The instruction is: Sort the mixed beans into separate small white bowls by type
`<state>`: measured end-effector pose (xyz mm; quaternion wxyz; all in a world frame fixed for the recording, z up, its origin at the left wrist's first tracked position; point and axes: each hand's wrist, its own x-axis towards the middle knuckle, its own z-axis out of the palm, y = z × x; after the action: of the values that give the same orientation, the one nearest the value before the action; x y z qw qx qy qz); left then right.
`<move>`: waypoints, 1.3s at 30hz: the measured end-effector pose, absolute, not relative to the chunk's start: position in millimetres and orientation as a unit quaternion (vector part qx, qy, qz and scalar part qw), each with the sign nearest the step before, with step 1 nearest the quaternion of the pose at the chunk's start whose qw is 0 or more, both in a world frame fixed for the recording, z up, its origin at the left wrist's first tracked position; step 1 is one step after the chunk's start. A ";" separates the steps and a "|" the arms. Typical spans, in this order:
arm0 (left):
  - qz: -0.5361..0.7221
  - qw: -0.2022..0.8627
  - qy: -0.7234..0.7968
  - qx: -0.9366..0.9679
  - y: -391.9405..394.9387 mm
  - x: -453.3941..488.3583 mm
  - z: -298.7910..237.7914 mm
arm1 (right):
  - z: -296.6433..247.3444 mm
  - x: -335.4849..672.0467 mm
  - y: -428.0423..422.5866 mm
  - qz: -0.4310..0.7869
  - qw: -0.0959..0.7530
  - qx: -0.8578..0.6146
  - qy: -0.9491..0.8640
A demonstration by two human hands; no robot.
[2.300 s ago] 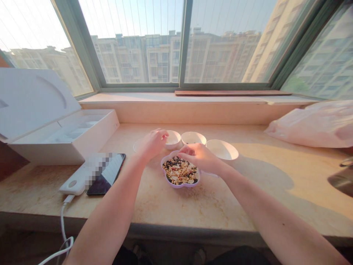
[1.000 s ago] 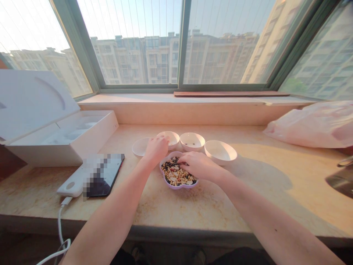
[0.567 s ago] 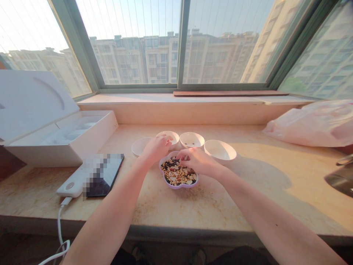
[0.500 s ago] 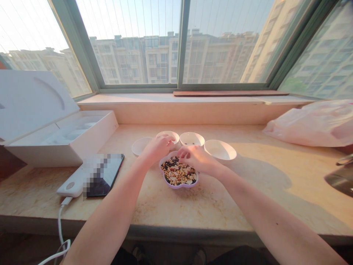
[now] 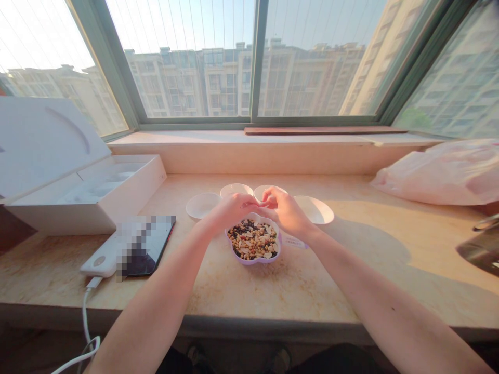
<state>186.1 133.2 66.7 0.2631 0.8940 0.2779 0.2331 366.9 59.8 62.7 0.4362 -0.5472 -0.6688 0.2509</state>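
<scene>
A purple flower-shaped bowl [image 5: 255,261] holds mixed beans and nuts [image 5: 252,240], with black beans, yellowish beans and pale peanut halves showing. My left hand [image 5: 238,205] hovers above its far rim, fingers drawn together. Beside it my right hand [image 5: 284,209] is closed, thumb and fingertips pinched in front of one white bowl [image 5: 272,188]. The two hands meet or overlap at the fingertips; anything held between the fingers is too small to make out. Behind them, partly covered, are a second white bowl [image 5: 236,190], a left white bowl [image 5: 198,206] and a right white bowl [image 5: 316,210].
To the left lie a white power bank [image 5: 102,258] with a cable, a phone [image 5: 150,254] and an open white box [image 5: 132,195]. A plastic bag [image 5: 440,174] and a dark metallic object [image 5: 479,249] are at the right. A label [image 5: 294,242] sits beside the purple bowl.
My right hand has lifted from the beans up and to the right, fingers now pinched. My left hand has come back from the white bowl towards the right hand.
</scene>
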 end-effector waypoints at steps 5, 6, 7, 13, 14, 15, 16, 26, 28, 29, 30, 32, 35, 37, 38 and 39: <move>0.232 0.263 0.292 0.890 132.7 186.4 67.7 | 62.7 367.8 59.5 0.229 0.415 -0.570 -0.671; 0.229 0.250 0.293 0.894 132.8 185.4 68.6 | 63.9 368.2 58.7 0.220 0.396 -0.579 -0.678; 0.225 0.232 0.299 0.898 132.9 183.8 70.0 | 65.5 368.6 57.4 0.208 0.371 -0.585 -0.691; 0.196 0.100 0.419 0.881 137.5 166.0 81.9 | 77.2 367.4 45.4 0.177 0.154 -0.582 -0.778; 0.186 0.089 0.441 0.874 139.4 162.7 82.9 | 78.6 366.7 43.4 0.182 0.126 -0.578 -0.785; 0.176 0.079 0.461 0.866 141.7 159.6 83.4 | 79.8 366.0 41.7 0.184 0.102 -0.573 -0.792; 0.167 0.069 0.481 0.858 144.3 156.6 83.2 | 80.7 365.5 40.3 0.183 0.084 -0.569 -0.797; 0.024 0.018 0.617 0.787 149.9 139.7 89.5 | 79.3 367.7 40.5 0.195 0.031 -0.564 -0.802; 0.001 0.023 0.628 0.778 151.1 136.7 91.0 | 79.1 367.7 40.6 0.202 0.033 -0.565 -0.799; -0.009 0.030 0.632 0.775 152.8 134.9 90.6 | 79.1 367.5 40.6 0.206 0.034 -0.564 -0.799; -0.016 0.037 0.634 0.772 155.1 133.0 89.7 | 79.1 367.2 40.6 0.209 0.034 -0.562 -0.800; -0.026 0.051 0.634 0.771 160.2 129.6 86.6 | 79.3 366.5 40.4 0.211 0.032 -0.559 -0.801; -0.032 0.058 0.633 0.771 165.0 127.2 83.1 | 79.5 365.4 40.2 0.204 0.029 -0.553 -0.807; -0.034 0.058 0.637 0.768 164.9 127.8 83.1 | 79.3 365.2 40.2 0.199 0.029 -0.553 -0.809; -0.030 0.055 0.642 0.764 164.3 128.6 83.6 | 79.2 365.2 40.3 0.198 0.029 -0.556 -0.807; -0.022 0.051 0.647 0.760 163.5 129.4 84.4 | 79.0 365.4 40.5 0.197 0.029 -0.561 -0.803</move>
<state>129.4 163.5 84.4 0.0512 0.7600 0.6475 -0.0220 365.4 40.5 79.0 0.0288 -0.5610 -0.8034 0.1974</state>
